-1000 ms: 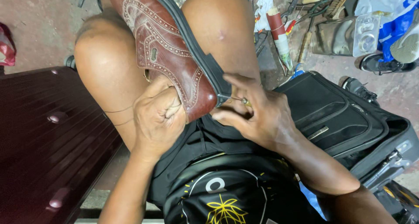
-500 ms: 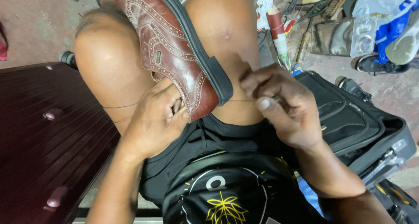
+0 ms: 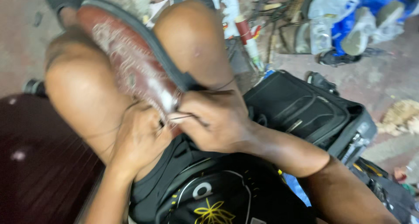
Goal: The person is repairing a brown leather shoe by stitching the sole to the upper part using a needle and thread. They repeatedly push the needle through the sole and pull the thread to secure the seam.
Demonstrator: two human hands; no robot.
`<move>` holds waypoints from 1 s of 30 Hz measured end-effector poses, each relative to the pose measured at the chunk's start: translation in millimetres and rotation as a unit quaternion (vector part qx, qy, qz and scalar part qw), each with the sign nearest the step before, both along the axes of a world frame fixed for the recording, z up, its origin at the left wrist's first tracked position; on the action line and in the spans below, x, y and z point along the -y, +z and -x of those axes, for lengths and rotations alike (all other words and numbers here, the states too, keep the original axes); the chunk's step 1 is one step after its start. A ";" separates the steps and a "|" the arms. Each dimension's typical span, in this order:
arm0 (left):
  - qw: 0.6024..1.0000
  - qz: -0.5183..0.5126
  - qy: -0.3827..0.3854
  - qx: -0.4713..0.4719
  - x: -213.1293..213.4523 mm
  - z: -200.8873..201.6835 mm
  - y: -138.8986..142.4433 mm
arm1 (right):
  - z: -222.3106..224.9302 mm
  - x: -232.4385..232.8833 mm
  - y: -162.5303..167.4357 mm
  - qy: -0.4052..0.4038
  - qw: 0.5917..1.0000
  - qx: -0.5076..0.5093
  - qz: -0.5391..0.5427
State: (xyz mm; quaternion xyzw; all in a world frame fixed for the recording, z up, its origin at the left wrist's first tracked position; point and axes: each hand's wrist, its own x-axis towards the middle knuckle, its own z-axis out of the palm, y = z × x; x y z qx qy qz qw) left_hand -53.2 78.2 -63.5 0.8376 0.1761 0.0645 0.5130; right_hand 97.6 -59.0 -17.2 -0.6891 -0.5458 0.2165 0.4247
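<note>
Head view, frame is motion-blurred. Brown leather shoe (image 3: 126, 62) with a dark sole is wedged between my two bare knees, toe end pointing down toward my lap, sole edge facing my right knee

My left hand (image 3: 139, 139) is curled against the lower end of the shoe, fingers bent in and pressed to the leather; a thin thread (image 3: 104, 130) runs from it across my left thigh. Can't tell exactly what the fingertips pinch, blur hides it

My right hand (image 3: 214, 119) is closed, fingers pressed together, just beside the left and touching the shoe's lower end at the sole edge. A thin pale needle-like piece (image 3: 181, 116) shows between the two hands, seemingly pinched by the right; too blurred to be sure. Another bit of thread loops off the top of the right hand toward my right knee

Black bag (image 3: 301, 110) lies on the floor just right of my right knee, near the forearm. Dark maroon suitcase (image 3: 39, 163) sits at my left side, beside the left thigh. Past the knees on the floor: a red and white tube (image 3: 246, 36), clear plastic bags (image 3: 323, 18), a blue bag (image 3: 349, 14), assorted tools and scraps, well apart from both hands
</note>
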 end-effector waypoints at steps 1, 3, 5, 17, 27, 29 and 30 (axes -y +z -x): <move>1.000 -0.005 0.008 0.005 -0.9 -3.1 2.3 | -1.9 -8.6 0.2 0.002 0.999 0.034 0.002; 0.999 0.015 0.032 0.000 -5.4 -8.6 6.6 | -6.5 -25.0 -2.6 0.003 0.997 0.071 -0.003; 0.999 0.011 0.046 -0.010 -11.5 -11.0 8.0 | -8.7 -38.1 -9.3 -0.006 0.997 0.070 -0.011; 0.999 0.002 0.047 0.015 -14.4 5.1 -11.2 | -20.4 -15.7 -49.1 -0.014 0.977 -0.214 0.002; 0.997 0.035 0.072 0.009 2.5 12.1 4.7 | -30.8 13.8 -20.7 -0.012 0.929 -0.365 -0.061; 0.993 0.081 0.073 -0.042 0.0 15.8 5.4 | -38.4 28.9 -14.7 -0.083 0.939 -0.325 -0.077; 0.988 0.119 0.068 -0.070 -3.1 17.4 6.3 | -43.1 34.9 -13.1 -0.119 0.948 -0.291 -0.047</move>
